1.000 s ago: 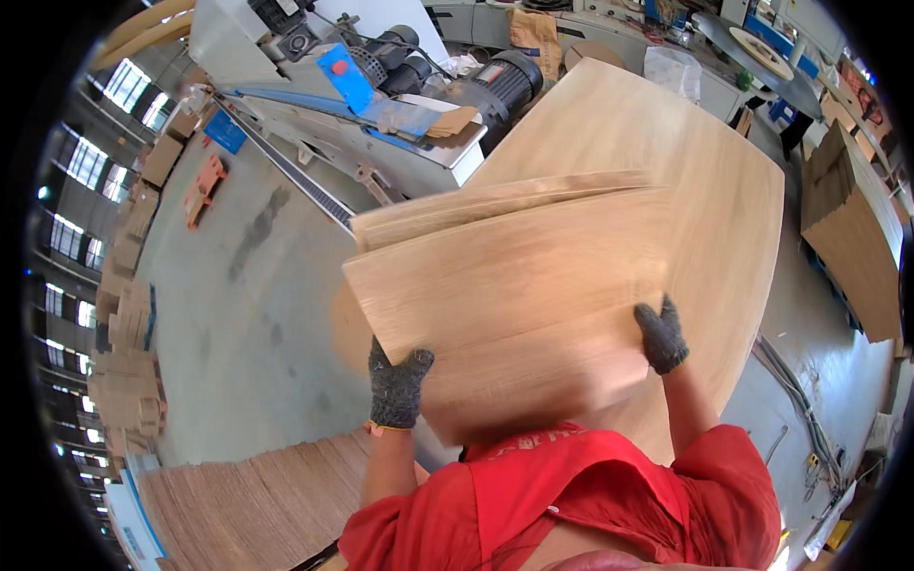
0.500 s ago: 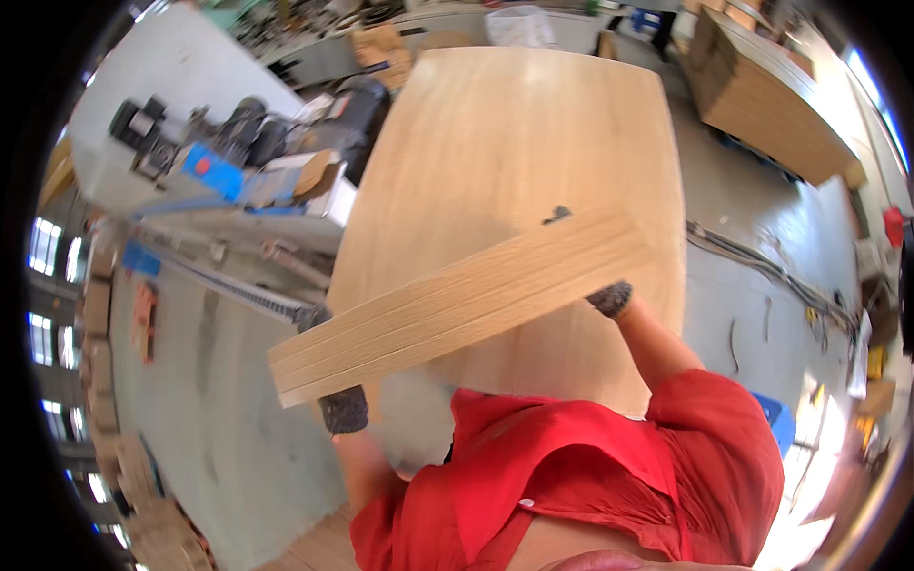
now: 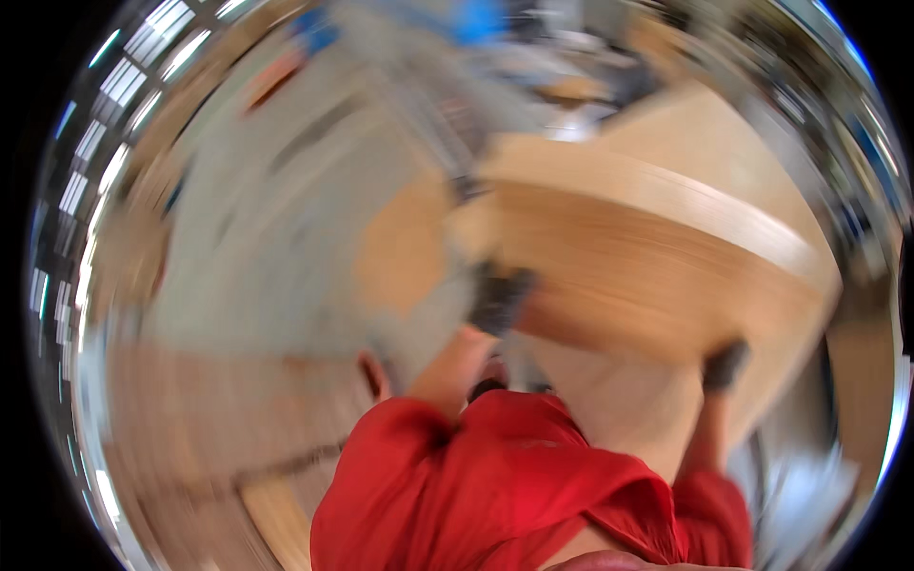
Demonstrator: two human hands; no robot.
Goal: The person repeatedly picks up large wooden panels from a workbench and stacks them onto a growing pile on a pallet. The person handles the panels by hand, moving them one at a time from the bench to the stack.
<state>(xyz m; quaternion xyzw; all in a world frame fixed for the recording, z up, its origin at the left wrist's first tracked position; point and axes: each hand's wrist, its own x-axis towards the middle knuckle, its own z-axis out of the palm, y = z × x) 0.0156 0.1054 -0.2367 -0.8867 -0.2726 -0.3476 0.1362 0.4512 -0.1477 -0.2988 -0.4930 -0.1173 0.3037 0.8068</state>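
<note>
A long light-brown wooden board (image 3: 638, 262) lies across in front of me, smeared by motion, its pale far edge showing above the darker broad face. My left hand (image 3: 500, 300), in a dark glove, grips it at its left end. Along the near edge, toward the right end, my gloved right hand (image 3: 726, 364) is closed on the board; its fingers are blurred and partly hidden. Beneath and beyond the board stretches a large light wood tabletop (image 3: 709, 133) with a curved edge.
Blurred machinery with blue parts (image 3: 481, 19) stands beyond the board. Grey floor (image 3: 295, 209) spreads to the left. Brown sheet material (image 3: 200, 419) and a pale wooden strip (image 3: 281, 523) lie at the lower left.
My view has swung left, so the tabletop and board now sit farther right in it. The board has tipped, with its broad face and far edge both showing. Both hands stay on it.
</note>
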